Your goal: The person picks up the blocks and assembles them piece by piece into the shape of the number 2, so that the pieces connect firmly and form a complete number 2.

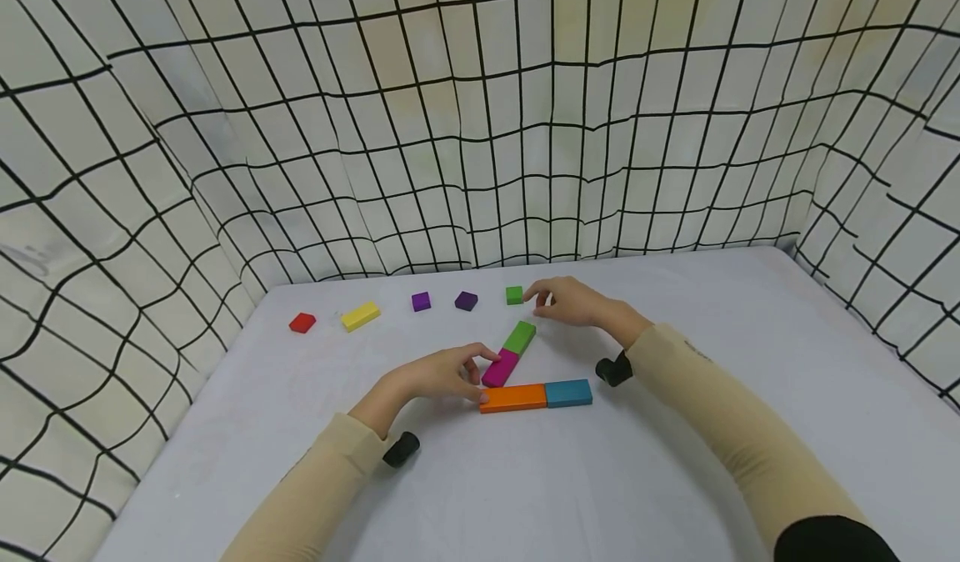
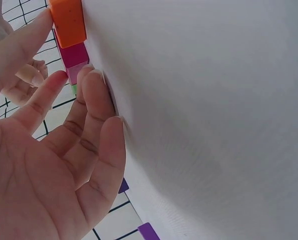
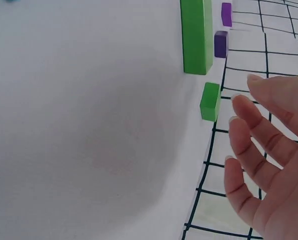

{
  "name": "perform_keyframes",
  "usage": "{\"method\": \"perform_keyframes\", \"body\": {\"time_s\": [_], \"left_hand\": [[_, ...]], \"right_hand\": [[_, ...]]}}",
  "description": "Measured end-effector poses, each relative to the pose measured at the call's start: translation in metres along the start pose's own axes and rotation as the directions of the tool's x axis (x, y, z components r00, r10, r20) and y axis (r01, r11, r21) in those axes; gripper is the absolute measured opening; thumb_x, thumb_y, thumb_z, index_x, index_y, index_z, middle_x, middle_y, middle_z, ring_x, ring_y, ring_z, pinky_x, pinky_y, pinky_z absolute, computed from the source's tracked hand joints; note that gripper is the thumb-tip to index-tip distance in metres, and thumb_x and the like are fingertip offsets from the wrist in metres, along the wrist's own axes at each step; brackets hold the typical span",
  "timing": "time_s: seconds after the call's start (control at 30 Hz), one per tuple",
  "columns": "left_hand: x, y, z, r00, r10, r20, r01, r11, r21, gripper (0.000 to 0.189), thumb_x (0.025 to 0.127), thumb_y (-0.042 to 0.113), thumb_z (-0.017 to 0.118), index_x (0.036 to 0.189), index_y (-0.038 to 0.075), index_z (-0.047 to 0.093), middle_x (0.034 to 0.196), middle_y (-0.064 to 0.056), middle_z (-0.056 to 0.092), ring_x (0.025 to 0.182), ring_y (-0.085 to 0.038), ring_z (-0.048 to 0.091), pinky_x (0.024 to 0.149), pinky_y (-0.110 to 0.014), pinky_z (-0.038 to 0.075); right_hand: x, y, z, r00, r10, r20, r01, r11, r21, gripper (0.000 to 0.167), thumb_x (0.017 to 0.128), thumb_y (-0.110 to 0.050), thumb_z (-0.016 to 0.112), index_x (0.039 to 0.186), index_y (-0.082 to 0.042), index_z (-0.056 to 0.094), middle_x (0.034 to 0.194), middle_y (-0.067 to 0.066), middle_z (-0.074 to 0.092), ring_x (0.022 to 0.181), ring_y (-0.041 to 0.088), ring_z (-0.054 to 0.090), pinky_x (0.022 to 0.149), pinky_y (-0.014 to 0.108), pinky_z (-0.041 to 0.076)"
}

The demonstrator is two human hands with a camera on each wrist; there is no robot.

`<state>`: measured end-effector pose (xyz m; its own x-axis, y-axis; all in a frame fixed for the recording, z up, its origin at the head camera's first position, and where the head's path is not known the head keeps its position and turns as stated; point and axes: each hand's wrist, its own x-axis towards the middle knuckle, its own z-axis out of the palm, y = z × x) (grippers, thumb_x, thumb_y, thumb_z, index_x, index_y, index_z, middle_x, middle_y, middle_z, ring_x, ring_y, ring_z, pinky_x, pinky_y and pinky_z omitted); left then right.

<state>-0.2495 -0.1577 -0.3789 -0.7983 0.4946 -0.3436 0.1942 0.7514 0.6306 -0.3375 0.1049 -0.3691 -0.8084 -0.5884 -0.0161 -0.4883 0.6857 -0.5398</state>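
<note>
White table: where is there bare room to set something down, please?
Bare: on the near side of the orange block and blue block, between both sleeves; also between the yellow block and left hand. Crowded: around the pink block.

The flat white table (image 1: 247,462) bore a long orange rectangular block (image 1: 515,398) touching a shorter blue rectangular block (image 1: 568,393) end to end. Just beyond, a magenta rectangular block (image 1: 500,368) and a green rectangular block (image 1: 520,338) met in a slanting line. Behind, left to right, lay a small red block (image 1: 302,323), a yellow rectangular block (image 1: 361,316), a violet block (image 1: 421,301), a dark purple block (image 1: 467,301) and a small green block (image 1: 513,295).
</note>
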Motion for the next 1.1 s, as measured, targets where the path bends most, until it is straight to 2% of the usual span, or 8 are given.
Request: {"method": "perform_keyframes", "body": {"time_s": [0.33,0.6,0.87,1.1], "left_hand": [[0.002,0.000,0.000,1.000,0.009,0.000,-0.009,1.000,-0.001,0.058,0.091,0.019,0.079,0.143,0.019,0.054,0.100,-0.002,0.060,0.093,-0.020,0.057,0.083,-0.036,0.051],[0.003,-0.001,0.000,1.000,0.001,0.002,-0.001,1.000,0.003,0.058,0.090,0.019,0.079,0.143,0.019,0.054,0.099,-0.002,0.060,0.093,-0.019,0.057,0.082,-0.035,0.050],[0.001,-0.002,0.000,1.000,-0.001,0.004,0.001,1.000,-0.002,0.057,0.090,0.018,0.079,0.142,0.018,0.054,0.099,-0.003,0.060,0.093,-0.020,0.056,0.083,-0.036,0.050],[0.000,0.000,-0.001,1.000,0.003,0.003,-0.003,1.000,0.005,0.057,0.090,0.019,0.079,0.142,0.019,0.054,0.099,-0.002,0.060,0.094,-0.019,0.056,0.084,-0.036,0.050]], "right_hand": [[0.014,0.005,0.004,0.999,0.011,-0.031,-0.015,0.992,-0.129,0.033,0.102,-0.010,0.064,0.135,-0.006,0.065,0.115,0.012,0.068,0.102,0.029,0.062,0.092,0.039,0.054],[0.024,0.006,0.005,0.998,0.061,-0.021,-0.064,0.962,-0.266,0.038,0.102,-0.012,0.062,0.140,-0.009,0.062,0.121,0.012,0.066,0.107,0.028,0.061,0.097,0.041,0.051],[0.033,0.006,0.009,0.993,0.114,-0.028,-0.117,0.960,-0.253,0.038,0.104,-0.010,0.059,0.141,-0.010,0.060,0.125,0.013,0.064,0.109,0.028,0.060,0.098,0.042,0.050],[0.042,0.005,0.011,0.991,0.131,-0.031,-0.135,0.965,-0.225,0.040,0.107,-0.009,0.052,0.146,-0.015,0.056,0.139,0.015,0.056,0.124,0.032,0.057,0.109,0.049,0.044]]}}
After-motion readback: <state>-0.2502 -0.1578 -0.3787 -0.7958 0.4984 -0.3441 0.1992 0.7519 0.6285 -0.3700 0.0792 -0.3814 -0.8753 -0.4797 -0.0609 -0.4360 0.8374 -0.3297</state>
